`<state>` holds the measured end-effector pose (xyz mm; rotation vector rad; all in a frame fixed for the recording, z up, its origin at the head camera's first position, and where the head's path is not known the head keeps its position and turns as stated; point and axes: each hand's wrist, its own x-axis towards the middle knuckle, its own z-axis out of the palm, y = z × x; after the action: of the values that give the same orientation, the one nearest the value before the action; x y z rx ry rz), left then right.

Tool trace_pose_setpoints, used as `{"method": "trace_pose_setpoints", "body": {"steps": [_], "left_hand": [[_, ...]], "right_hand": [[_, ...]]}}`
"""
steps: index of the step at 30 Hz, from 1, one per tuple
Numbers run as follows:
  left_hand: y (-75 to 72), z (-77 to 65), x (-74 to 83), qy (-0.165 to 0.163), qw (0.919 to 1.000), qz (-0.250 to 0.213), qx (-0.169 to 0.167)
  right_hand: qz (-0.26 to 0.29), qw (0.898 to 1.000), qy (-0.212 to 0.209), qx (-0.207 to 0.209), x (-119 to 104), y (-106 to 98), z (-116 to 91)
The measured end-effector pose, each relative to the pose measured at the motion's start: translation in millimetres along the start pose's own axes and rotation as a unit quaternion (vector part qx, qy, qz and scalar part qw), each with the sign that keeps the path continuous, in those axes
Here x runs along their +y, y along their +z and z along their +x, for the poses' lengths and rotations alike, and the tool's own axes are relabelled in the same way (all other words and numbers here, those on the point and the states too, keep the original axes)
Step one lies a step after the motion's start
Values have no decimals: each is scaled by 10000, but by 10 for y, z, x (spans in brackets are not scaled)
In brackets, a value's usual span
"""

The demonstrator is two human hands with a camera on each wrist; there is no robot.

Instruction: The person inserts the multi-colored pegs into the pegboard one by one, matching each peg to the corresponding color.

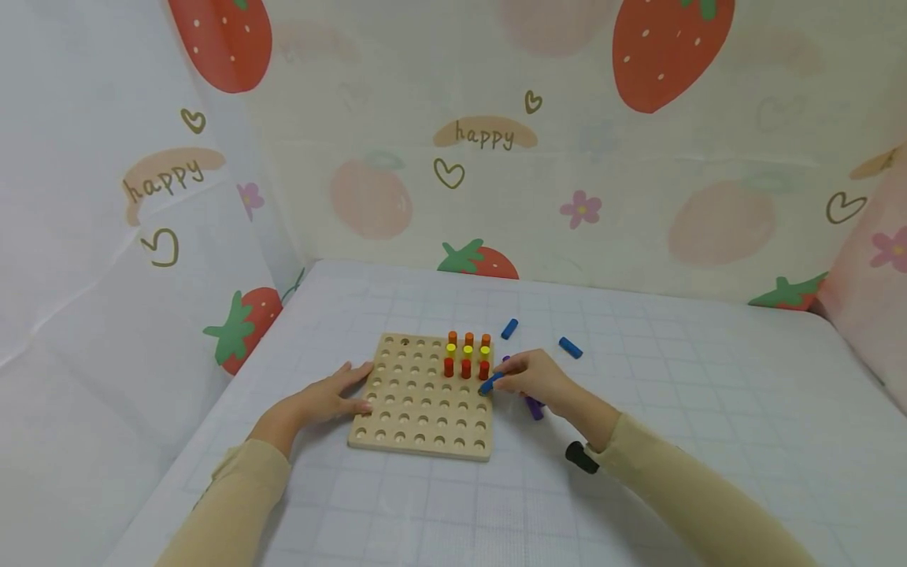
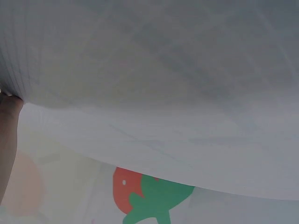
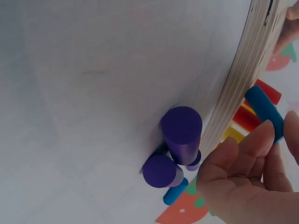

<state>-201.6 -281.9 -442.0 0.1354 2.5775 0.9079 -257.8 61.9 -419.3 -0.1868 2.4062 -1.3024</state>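
Observation:
My right hand (image 1: 542,382) pinches a blue peg (image 1: 489,385) between thumb and fingers. The peg is tilted over the right edge of a wooden pegboard (image 1: 418,451), just in front of the red pegs; whether its low end touches a hole cannot be told. In the right wrist view the held blue peg (image 3: 264,110) shows beside the board's side. My left hand (image 1: 322,400) rests at the board's left edge, fingers extended and thumb on its rim. Three orange pegs (image 1: 469,339), three yellow pegs (image 1: 468,353) and three red pegs (image 1: 465,369) stand in rows at the board's right.
Two loose blue pegs (image 1: 570,347) lie behind and right of the board. Purple pegs (image 3: 182,133) are beside its right edge, partly behind my right hand in the head view. A black cylindrical object (image 1: 582,457) sits by the right cuff. Printed cloth walls (image 1: 567,260) enclose the table.

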Motion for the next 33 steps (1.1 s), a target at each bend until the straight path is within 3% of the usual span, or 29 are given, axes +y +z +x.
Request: {"method": "trace_pose_setpoints", "body": {"steps": [15, 21, 33], "left_hand": [[1, -5, 6, -5, 10000, -33, 10], [6, -2, 12, -36, 10000, -10, 26], [11, 1, 19, -34, 9999, 88, 41]], "right_hand": [[-294, 9995, -125, 17, -97, 95, -1], [-170, 9998, -111, -10, -103, 92, -15], [-52, 9997, -35, 222, -1, -226, -54]]}}
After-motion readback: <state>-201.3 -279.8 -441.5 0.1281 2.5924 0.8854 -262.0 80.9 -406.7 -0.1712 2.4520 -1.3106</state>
